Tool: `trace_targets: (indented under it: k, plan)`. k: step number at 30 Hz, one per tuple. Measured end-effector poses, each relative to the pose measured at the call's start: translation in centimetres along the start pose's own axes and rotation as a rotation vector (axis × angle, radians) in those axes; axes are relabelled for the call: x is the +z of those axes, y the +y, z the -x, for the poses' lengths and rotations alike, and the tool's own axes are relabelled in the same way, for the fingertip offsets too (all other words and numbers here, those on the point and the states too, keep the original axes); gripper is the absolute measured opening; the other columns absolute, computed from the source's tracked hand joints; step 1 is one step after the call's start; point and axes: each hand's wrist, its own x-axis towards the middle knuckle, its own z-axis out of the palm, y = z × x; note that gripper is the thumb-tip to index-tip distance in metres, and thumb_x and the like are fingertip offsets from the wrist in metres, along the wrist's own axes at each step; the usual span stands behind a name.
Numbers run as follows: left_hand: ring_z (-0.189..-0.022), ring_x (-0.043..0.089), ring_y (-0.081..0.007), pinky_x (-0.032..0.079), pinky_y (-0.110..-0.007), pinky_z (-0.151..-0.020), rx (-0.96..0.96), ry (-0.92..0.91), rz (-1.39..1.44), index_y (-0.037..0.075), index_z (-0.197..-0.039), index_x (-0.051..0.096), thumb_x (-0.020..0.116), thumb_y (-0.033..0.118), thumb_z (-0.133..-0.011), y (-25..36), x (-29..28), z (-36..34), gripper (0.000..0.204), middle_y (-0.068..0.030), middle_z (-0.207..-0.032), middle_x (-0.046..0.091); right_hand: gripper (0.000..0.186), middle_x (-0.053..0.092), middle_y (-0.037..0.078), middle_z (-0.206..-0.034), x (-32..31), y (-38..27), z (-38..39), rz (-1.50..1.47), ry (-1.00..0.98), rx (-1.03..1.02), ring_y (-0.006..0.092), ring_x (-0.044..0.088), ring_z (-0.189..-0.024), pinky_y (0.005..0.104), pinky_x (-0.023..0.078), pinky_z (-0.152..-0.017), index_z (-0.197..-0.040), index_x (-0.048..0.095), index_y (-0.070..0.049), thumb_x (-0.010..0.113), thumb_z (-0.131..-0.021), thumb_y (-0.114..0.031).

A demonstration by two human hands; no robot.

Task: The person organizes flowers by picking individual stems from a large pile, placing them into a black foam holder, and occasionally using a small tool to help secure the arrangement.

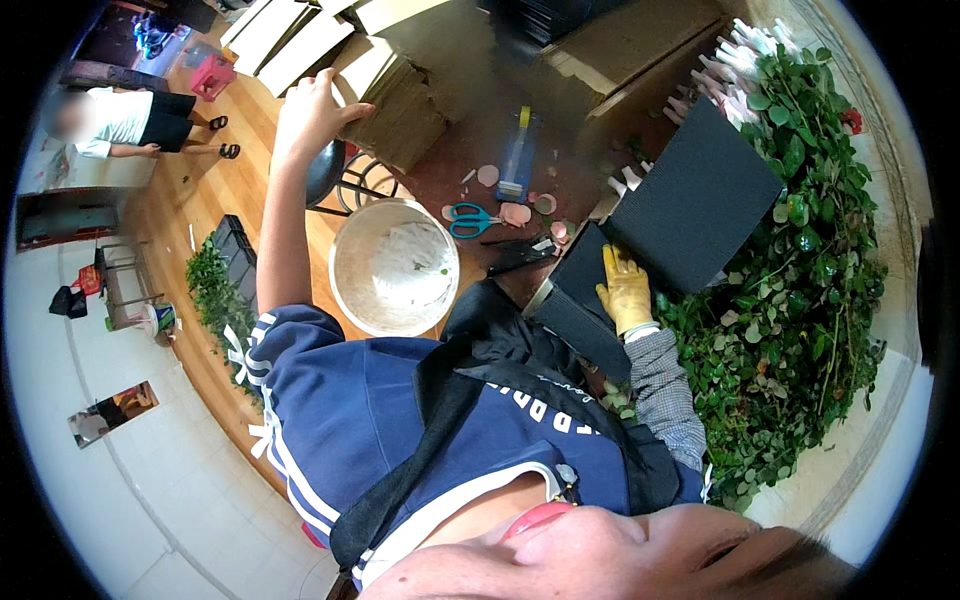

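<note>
My left hand (312, 115) is bare and reaches far out at the upper left. Its thumb and fingers close over the edge of a cardboard sheet (365, 68) on a brown stack (395, 120). My right hand (626, 288), in a yellow glove, lies flat with outstretched fingers on a black panel (572, 278). A larger black panel (695, 195) stands tilted just beyond it. Teal-handled scissors (470, 220) and a blue tape dispenser (517, 155) lie on the dark red table surface between my hands.
A whitish bucket (395, 268) stands below my left forearm, near a black stool (325, 172). Leafy stems (800, 290) with pale wrapped heads (735, 60) are heaped on the right. More greenery (208, 280) lies at left by a black crate (236, 255). Another person (125, 120) stands at far left.
</note>
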Motion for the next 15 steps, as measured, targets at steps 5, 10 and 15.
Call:
trace_targets:
  k: [5,10,15]
  plan:
    - [-0.105,0.058,-0.0406,0.048,-0.042,-0.092,-0.008,0.077,0.073,-0.003,-0.133,0.044,0.075,0.043,-0.077,-0.4,-0.9,0.5,0.079,-0.0275,-0.114,0.057,0.080,0.044,0.014,-0.143,0.2,0.0,0.0,0.008,0.037,-0.004,0.0273,0.051,-0.120,0.0378,0.042,-0.098,-0.144,0.031,-0.003,0.069,-0.080,-0.033]
    - [-0.107,0.051,-0.0419,0.046,-0.047,-0.093,0.081,0.107,0.136,-0.003,-0.139,0.035,0.073,0.012,-0.069,2.5,-3.9,6.2,0.081,-0.0297,-0.115,0.051,0.081,0.048,0.012,-0.139,0.7,-0.1,-0.4,-0.002,0.084,-0.040,0.0266,0.053,-0.115,0.0382,0.044,-0.094,-0.144,0.033,-0.003,0.070,-0.079,-0.034]
    - [-0.136,0.031,-0.0327,0.025,-0.039,-0.114,0.953,-0.778,1.005,-0.005,-0.146,0.016,0.080,0.054,-0.068,9.8,1.5,11.0,0.118,-0.0282,-0.149,0.019,0.084,0.045,0.012,-0.143,2.2,-0.1,-0.5,0.041,0.029,-0.036,0.0280,0.052,-0.118,0.0406,0.045,-0.093,-0.147,0.029,-0.005,0.068,-0.080,-0.038]
